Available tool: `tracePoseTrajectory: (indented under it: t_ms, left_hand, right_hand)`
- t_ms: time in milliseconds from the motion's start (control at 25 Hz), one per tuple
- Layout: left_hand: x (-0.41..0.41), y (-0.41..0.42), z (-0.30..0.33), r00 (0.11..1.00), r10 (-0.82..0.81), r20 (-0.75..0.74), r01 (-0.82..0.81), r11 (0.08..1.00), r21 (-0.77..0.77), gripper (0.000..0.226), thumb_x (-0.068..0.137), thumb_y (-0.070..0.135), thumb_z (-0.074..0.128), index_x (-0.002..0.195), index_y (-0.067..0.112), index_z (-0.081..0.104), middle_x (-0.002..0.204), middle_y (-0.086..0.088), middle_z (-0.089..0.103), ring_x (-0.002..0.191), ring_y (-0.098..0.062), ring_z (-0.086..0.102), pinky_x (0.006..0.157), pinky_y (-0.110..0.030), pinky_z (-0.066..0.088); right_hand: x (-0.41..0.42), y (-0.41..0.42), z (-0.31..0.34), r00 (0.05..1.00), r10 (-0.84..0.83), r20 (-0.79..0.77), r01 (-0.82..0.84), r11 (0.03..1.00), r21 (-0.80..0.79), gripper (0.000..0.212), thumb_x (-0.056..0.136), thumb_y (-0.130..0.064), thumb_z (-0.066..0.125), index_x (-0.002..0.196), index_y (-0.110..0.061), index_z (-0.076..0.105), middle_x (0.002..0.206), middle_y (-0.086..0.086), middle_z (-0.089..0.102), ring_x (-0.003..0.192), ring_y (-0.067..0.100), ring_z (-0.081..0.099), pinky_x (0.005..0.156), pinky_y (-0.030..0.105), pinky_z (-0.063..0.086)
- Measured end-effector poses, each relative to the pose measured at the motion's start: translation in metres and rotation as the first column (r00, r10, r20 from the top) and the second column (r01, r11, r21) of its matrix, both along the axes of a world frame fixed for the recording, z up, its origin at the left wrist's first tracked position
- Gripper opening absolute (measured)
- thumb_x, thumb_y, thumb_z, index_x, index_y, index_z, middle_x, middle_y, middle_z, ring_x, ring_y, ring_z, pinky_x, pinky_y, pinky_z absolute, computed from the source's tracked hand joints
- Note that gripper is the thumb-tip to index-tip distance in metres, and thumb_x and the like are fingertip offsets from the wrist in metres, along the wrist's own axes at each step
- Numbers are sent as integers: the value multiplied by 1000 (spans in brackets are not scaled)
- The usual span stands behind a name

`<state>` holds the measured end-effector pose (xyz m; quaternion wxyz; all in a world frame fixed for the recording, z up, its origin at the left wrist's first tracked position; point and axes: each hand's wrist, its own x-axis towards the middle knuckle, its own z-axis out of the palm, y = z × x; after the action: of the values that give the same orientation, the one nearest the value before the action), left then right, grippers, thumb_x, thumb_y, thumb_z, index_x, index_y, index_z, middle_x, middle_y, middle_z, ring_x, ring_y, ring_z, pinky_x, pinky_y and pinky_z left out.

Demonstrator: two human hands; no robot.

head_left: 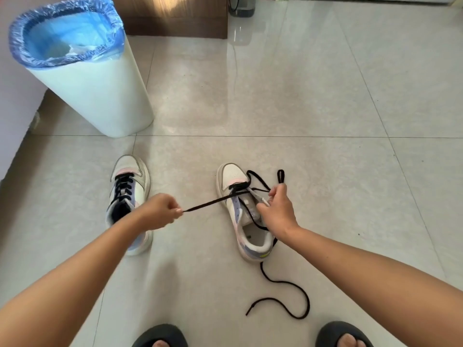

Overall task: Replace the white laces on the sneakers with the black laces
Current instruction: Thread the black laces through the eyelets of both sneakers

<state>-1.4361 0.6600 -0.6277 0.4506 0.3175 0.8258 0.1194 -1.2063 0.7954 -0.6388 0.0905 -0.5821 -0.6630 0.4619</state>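
The left hand (160,211) pinches one end of a black lace (208,202) between curled fingers and holds it taut out to the left, while the right hand (278,209) grips another stretch of the same lace over the right sneaker (233,179), its fingers closed round the strand, with a loop of lace standing up just beyond the knuckles. The two hands are well apart, the tight strand running between them through the eyelets nearest the toe. The lace's other end trails off the heel side of that sneaker and curls across the tiled floor (325,108) toward the near edge of the scene. To the left, partly hidden behind the left forearm, the left sneaker (130,181) stands already threaded with black lacing. Farther off on the left is a white bin (100,96) lined with a blue bag (62,33). At the near edge two dark slippers (160,334) show, with toes in them.
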Motion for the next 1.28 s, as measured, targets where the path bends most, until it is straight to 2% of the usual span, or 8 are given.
tracePoseTrajectory:
  t_ms: [120,240,320,440,520,800,1040,1280]
  left_hand:
    - [-12,-24,6,981,-185,-52,153,916,-371,15,92,10,51,83,8,64,77,-5,62,64,-16,61,45,-18,43]
    - [20,-17,17,840,-531,112,455,576,-679,19,90,16,55,74,8,61,86,-7,68,52,-9,58,44,-17,43]
    - [49,3,18,772,-635,13,515,615,-597,23,91,22,56,77,5,60,86,-8,67,64,-17,63,56,-22,47]
    - [73,48,22,809,-416,-414,441,897,-40,30,97,32,44,107,8,59,109,-10,57,103,-28,56,78,-33,45]
    - [83,77,19,809,-344,-476,468,868,168,31,97,28,44,118,10,57,117,-10,50,109,-26,48,82,-36,43]
    - [99,106,11,374,-612,-697,751,641,-159,27,89,1,42,113,6,54,119,-10,48,111,-27,46,79,-31,35]
    - [57,47,13,805,-252,-537,409,891,197,12,94,7,46,97,5,58,98,-8,53,87,-28,54,72,-36,43]
    - [13,-21,14,792,-445,-418,269,869,-416,13,94,22,50,99,15,59,103,-4,62,91,-24,61,72,-29,46]
  right_hand:
    - [-2,-3,-3,1000,12,17,-13,999,39,24,83,-9,52,91,-16,30,69,-4,41,52,13,37,45,26,30]
    - [-7,-5,-5,996,74,45,-75,997,34,23,83,-9,52,90,-16,31,66,-3,40,51,14,36,45,26,29]
    - [-8,-4,-4,988,148,45,-146,988,-44,22,83,-11,55,89,-16,34,67,-4,42,52,12,38,46,23,32]
    - [-5,-1,-3,980,200,-14,-200,969,-144,21,83,-14,59,88,-17,39,68,-5,41,53,9,36,47,19,32]
    - [-1,0,-2,971,231,-58,-237,958,-162,21,84,-14,60,88,-18,39,68,-5,40,55,10,35,52,23,32]
    - [0,-3,1,986,145,-77,-156,977,-147,24,82,-10,58,83,-19,36,68,-3,42,56,13,38,53,30,40]
    - [1,1,2,994,83,-70,-75,992,101,32,78,-10,56,66,-23,29,60,-6,37,52,14,30,49,27,27]
    - [11,11,-5,999,25,34,-28,996,89,29,80,-9,53,65,-20,30,60,-4,37,51,13,32,47,27,26]
